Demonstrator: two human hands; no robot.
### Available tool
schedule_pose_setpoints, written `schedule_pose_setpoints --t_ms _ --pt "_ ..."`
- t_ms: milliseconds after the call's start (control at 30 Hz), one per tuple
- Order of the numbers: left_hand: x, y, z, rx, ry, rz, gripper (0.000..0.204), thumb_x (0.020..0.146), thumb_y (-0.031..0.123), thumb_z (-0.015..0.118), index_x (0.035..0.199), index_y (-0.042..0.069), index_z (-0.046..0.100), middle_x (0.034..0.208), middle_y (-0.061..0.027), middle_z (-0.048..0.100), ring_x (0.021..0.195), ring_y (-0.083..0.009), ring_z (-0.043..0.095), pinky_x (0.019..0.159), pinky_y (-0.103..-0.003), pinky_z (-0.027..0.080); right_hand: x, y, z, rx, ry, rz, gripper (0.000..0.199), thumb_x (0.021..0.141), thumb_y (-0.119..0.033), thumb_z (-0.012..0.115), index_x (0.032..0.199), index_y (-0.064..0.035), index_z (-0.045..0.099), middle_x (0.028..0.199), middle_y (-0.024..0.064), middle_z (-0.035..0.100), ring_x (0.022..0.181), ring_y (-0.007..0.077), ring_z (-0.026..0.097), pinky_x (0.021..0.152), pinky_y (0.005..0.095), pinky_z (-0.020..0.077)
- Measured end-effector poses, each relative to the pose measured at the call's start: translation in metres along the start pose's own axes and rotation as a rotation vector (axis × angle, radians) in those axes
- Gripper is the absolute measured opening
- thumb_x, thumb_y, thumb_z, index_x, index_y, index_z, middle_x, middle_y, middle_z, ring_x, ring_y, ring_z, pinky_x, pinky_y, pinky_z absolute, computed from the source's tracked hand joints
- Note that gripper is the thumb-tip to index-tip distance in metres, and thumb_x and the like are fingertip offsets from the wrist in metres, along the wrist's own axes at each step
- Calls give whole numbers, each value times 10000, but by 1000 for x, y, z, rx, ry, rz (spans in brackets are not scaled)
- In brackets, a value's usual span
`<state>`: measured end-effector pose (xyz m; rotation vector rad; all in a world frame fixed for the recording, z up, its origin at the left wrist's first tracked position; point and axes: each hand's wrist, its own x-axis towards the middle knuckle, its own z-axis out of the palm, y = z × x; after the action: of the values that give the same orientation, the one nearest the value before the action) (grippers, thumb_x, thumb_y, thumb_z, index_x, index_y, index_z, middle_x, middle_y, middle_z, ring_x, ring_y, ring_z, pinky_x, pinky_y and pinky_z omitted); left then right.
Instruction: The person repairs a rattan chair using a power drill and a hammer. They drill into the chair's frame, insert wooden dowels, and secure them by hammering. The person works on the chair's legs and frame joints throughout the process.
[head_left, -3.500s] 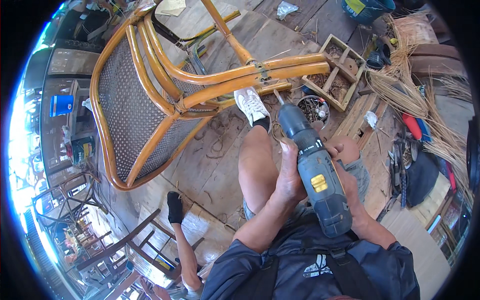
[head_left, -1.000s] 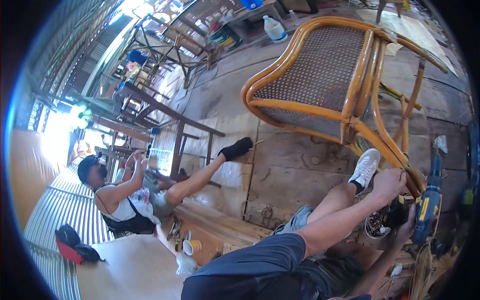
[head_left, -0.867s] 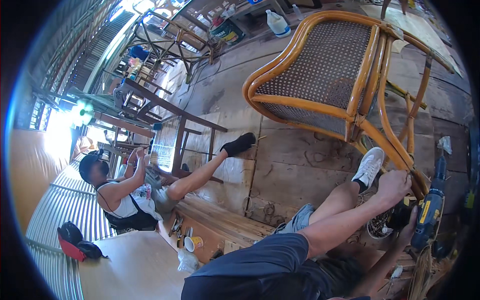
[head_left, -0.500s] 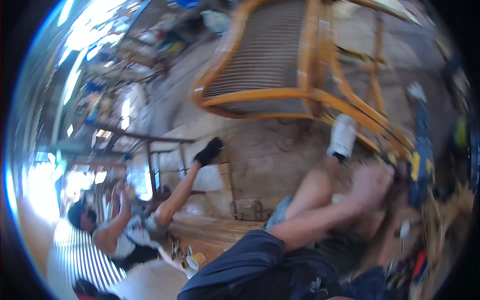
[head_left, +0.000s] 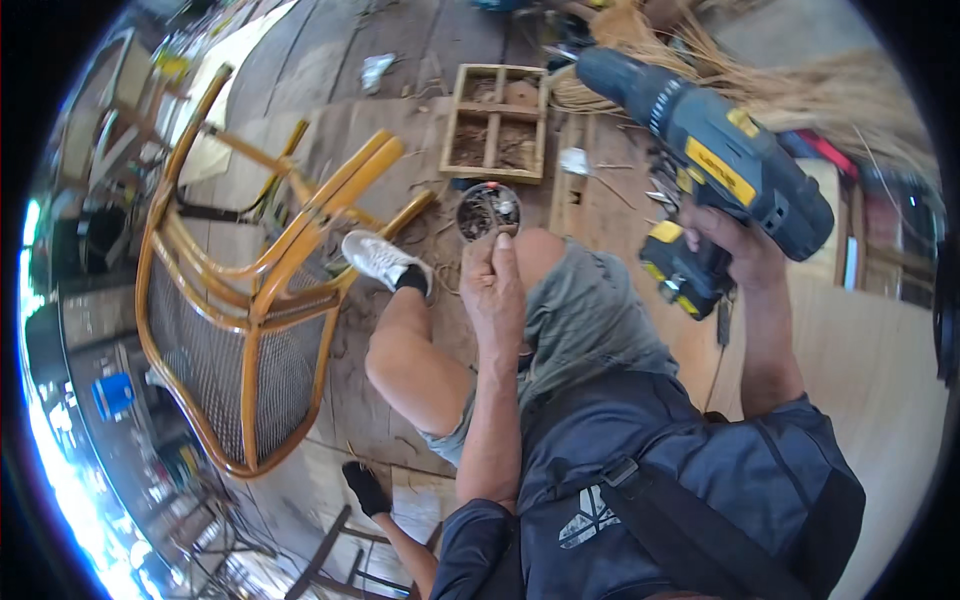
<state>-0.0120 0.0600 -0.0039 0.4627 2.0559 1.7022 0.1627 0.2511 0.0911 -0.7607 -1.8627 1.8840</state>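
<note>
My right hand [head_left: 722, 232] is wrapped round the grip of a black and yellow cordless drill [head_left: 712, 140]. The drill is raised, its chuck toward the far left and its battery below my hand. My left hand [head_left: 492, 285] is closed at the near rim of a small round tin [head_left: 465, 212] of loose small hardware, thumb pressed against the fingers. What it pinches, if anything, is hidden. To the left a yellow-brown cane chair [head_left: 250, 370] with a woven mesh panel lies tipped over on the floor.
Beyond the tin lies a divided wooden box [head_left: 493, 120] with small bits inside. Long strands of cane fibre [head_left: 800, 80] spread at the far right. A pale board [head_left: 850, 350] lies right. Another person's dark-socked foot [head_left: 366, 488] shows near a dark chair frame [head_left: 350, 575].
The view has swung: the cane chair shifts from the top to the left. The drill, earlier near the right edge, is now fully seen in my right hand. My left hand now appears at the tin.
</note>
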Motion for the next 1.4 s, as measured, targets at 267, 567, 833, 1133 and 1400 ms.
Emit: schedule_pose_setpoints --t_ms 267,567,833,1133,1400 --pt "-27 -48 119 312 -651 -40 302 909 177 499 1122 -22 581 859 -58 614 707 -141 561 644 -260 458 -129 53 -61 -662 290 135 849 679 -108 766 1398 -126 314 1158 197 576 998 271 617 858 347 481" --pt "-18 -86 143 -404 -795 -864 288 918 157 513 1175 25 509 1000 -49 614 834 -151 597 702 -280 471 -164 156 -65 -860 233 252 919 633 -86 757 1406 -118 261 1156 190 567 1021 356 576 819 392 480" --pt "-14 -98 164 -240 -695 -864 248 894 162 531 1107 35 540 963 -59 618 809 -164 596 686 -311 486 -134 170 -93 -1080 -57 77 862 606 -22 720 1370 -81 326 1195 176 546 1062 355 545 859 391 462" --pt "-18 -154 197 200 -674 -424 211 765 150 597 850 -41 624 586 -76 551 477 -185 527 458 -345 432 -117 228 -102 -1267 -110 -41 877 578 16 708 1364 -48 326 1029 211 572 906 398 547 767 458 441" --pt "-16 -109 154 -241 -605 -283 302 840 275 590 928 -11 632 738 -67 618 657 -159 585 629 -291 476 -119 238 -90 -1275 -86 84 972 575 -7 739 1415 -67 254 1040 193 558 938 391 536 780 447 438"
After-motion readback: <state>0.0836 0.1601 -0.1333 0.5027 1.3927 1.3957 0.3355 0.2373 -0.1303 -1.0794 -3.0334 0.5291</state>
